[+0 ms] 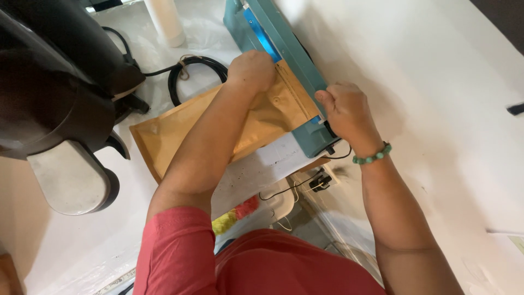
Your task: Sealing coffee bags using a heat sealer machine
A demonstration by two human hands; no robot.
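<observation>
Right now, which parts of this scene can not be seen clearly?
Head view only:
- Mouth of the padded envelope: hidden under the teal sealer bar and left hand.
- Right hand fingers: curled over the sealer's end, hidden.
- Envelope contents: not visible.
- Black machine: cut off by the left edge.
- Items under the table: blurred.

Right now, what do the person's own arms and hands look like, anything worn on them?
Both arms are bare from the upper arm down. The left arm comes out of a short coral-red sleeve. The right wrist carries a bracelet of green beads. The left hand and the right hand wear no gloves, and no rings or watch show.
</observation>
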